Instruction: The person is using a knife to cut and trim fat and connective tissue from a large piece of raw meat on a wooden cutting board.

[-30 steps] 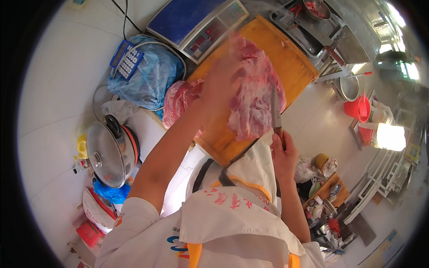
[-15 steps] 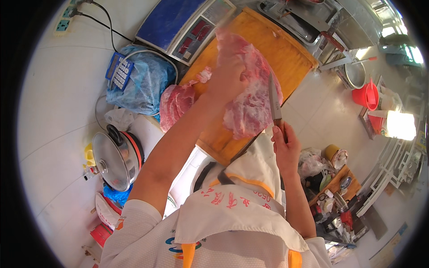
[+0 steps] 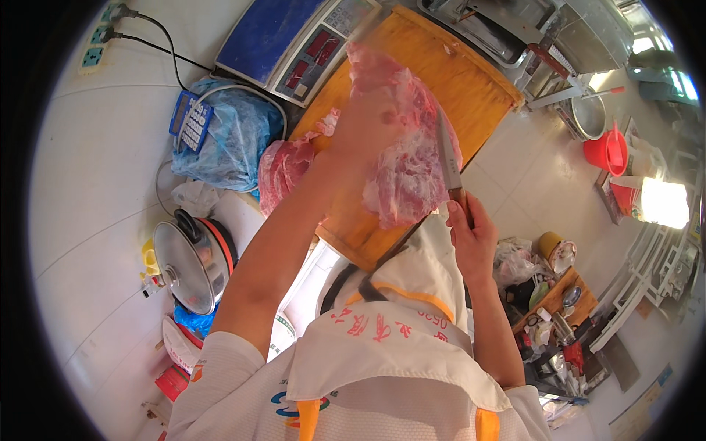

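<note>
A large slab of raw meat (image 3: 404, 173), pink with white fat, lies on a wooden board (image 3: 471, 81). In my right hand (image 3: 474, 231) is a knife (image 3: 448, 158), gripped by its brown handle, its blade lying along the slab's right side. My left hand (image 3: 364, 121) is over the upper left part of the slab; its fingers are smeared by motion, so I cannot tell their shape. Left of that forearm, a smaller pile of cut meat (image 3: 283, 169) sits at the board's left edge, with a pale scrap (image 3: 329, 121) just above it.
A scale (image 3: 305, 66) with a blue platform stands beyond the board's left edge. Below it are a blue plastic bag (image 3: 235, 140) and a blue calculator (image 3: 193, 125). A lidded pot (image 3: 184, 268) stands at the left. Another knife (image 3: 548, 60) lies beyond the board; a red bucket (image 3: 607, 153) is at the right.
My left hand has blurred over the meat and shifted slightly. The knife stays at the slab's right side in my right hand. The whole view has shifted a little.
</note>
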